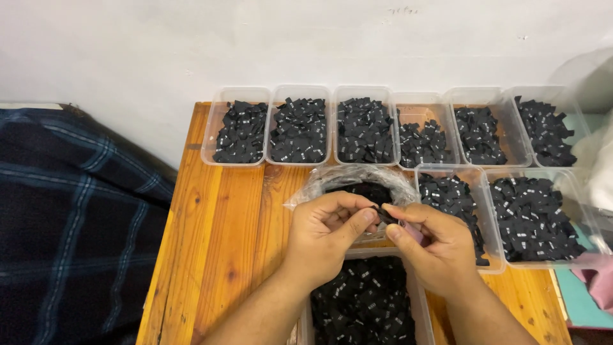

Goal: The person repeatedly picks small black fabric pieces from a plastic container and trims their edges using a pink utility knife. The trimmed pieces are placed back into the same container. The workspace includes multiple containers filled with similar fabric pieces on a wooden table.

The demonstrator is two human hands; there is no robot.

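Hands (377,233) pinching black label (384,214)

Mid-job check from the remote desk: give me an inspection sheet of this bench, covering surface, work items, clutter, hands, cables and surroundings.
Surface: wooden table, planks bare at the left side.
Work items: small black label pinched between both hands; clear plastic bag of black labels just behind them; near tray full of labels under the wrists.
Clutter: six clear trays in the back row and two larger trays at right, all holding black labels.
Hands: left hand and right hand meet fingertip to fingertip on the label.
Cables: nothing seen.
Surroundings: white wall behind; dark plaid cloth at left; pink and white fabric at the right edge.
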